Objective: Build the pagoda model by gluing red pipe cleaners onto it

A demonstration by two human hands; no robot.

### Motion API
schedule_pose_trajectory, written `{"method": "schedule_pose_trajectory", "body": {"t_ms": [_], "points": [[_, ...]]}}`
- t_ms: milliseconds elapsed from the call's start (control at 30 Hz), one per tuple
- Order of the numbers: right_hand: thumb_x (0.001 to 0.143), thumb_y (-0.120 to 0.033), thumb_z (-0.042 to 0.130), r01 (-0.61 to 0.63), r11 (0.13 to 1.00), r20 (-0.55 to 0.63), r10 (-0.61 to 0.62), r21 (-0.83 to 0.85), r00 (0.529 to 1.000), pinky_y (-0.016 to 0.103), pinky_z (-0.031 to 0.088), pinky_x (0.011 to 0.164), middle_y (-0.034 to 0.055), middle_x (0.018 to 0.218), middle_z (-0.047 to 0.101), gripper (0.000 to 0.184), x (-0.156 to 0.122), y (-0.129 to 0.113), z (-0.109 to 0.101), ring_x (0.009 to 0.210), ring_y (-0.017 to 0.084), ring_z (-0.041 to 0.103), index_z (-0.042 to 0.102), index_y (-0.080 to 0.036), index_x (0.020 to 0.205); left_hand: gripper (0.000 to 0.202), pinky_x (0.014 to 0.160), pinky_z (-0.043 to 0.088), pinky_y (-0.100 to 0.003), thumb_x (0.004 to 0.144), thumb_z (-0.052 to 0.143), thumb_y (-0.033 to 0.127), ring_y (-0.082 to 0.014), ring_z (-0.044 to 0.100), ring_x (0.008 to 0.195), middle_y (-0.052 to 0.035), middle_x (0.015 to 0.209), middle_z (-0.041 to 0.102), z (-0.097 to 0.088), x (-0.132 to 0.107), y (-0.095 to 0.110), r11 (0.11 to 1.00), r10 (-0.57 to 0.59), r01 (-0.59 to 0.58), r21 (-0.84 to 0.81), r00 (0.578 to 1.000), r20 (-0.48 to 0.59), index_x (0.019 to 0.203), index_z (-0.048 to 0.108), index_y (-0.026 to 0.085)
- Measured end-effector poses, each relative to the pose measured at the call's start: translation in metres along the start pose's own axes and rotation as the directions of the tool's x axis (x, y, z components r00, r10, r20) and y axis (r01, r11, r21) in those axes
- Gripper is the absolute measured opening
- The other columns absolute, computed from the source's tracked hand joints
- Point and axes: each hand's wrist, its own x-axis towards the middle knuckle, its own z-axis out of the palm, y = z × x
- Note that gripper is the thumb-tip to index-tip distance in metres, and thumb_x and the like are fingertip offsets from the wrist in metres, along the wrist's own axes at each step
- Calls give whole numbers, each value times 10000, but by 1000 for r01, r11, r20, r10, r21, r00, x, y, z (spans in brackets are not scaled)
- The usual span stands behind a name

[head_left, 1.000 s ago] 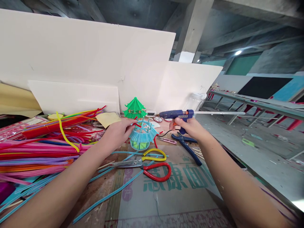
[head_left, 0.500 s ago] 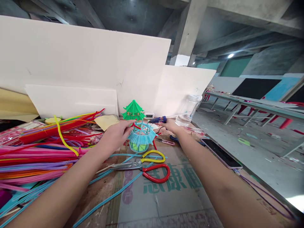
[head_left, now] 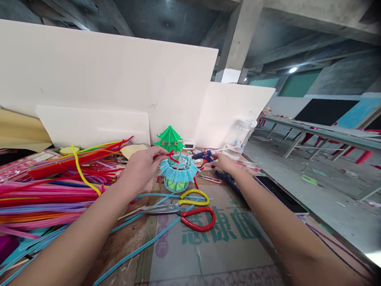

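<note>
My left hand pinches a short red pipe cleaner piece at the left of a small pavilion model. The model's lower part has a light-blue fringed roof over a green-panelled base, with thin blue posts rising inside the ring. Behind it stands a green pointed roof. My right hand is closed around the handle of a dark-blue hot glue gun with an orange trigger; its nozzle points left at the posts. The fingers partly hide the handle.
Scissors with yellow and red handles lie in front of the model on cardboard. Bundles of coloured pipe cleaners fill the left side. A pink cutter, dark-handled pliers, a phone and a clear jar are at right.
The glue gun has turned in my right hand, so its orange trigger now shows. My left hand keeps the red piece by the posts. The view has shifted slightly.
</note>
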Motion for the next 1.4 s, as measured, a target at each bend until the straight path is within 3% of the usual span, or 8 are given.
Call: {"method": "schedule_pose_trajectory", "body": {"t_ms": [167,267,333,433,567,900,1133,1400], "points": [[819,-231,639,52,985,-67,-63,-164,996,332,431,744,159,888,728,130,-47,-21,-33,880,280,657,735,-144,821,204,658,463,-286,895,544,364,-186,669,775,10,875,749,-4,-2,11,999,-13,14,-38,1000,11,932,701,238],[924,-368,524,219,966,-155,-239,-135,959,311,420,705,79,876,732,261,-78,-60,-53,805,226,647,723,-200,904,217,660,450,-289,898,551,397,-187,657,775,11,837,730,-4,-6,19,1000,17,-16,-25,1000,26,865,682,227],[934,-363,530,401,916,-240,-392,-11,888,287,431,698,46,867,728,245,-91,-89,-63,766,190,639,713,-203,902,221,688,452,-298,913,527,383,-196,652,817,-4,867,722,-2,-8,24,999,51,-51,-10,998,35,880,667,216],[929,-288,569,668,743,-310,-627,40,715,292,444,779,47,909,709,161,-98,-125,-66,866,190,620,703,-197,926,217,728,453,-319,932,482,349,-205,639,848,-27,899,705,2,-11,27,995,95,-96,30,995,41,928,639,200],[930,-260,585,767,639,-335,-736,-59,588,337,435,817,74,932,679,134,-90,-142,-54,925,220,575,701,-195,932,196,722,446,-323,930,479,333,-202,627,824,-27,864,683,4,-12,26,992,114,-116,47,993,39,905,615,195],[914,-242,609,816,577,-384,-761,-35,522,370,442,851,73,922,661,90,-86,-140,-31,939,227,547,675,-181,915,159,712,434,-309,936,508,301,-187,591,772,-6,769,620,15,-11,25,982,177,-176,74,984,-7,885,598,180],[912,-240,610,772,634,-410,-714,-36,567,372,440,821,82,923,654,104,-77,-130,-36,926,236,545,693,-179,901,180,864,469,-388,919,541,244,-238,591,980,-79,1033,640,12,1,12,958,243,-228,174,968,-66,997,691,185],[882,-246,656,747,664,-386,-698,-34,603,369,442,815,77,927,653,79,-68,-122,-24,921,233,548,704,-184,874,216,1012,445,-465,885,587,213,-283,573,1173,-94,1220,647,22,29,0,958,185,-221,185,964,193,1038,740,220]]}}
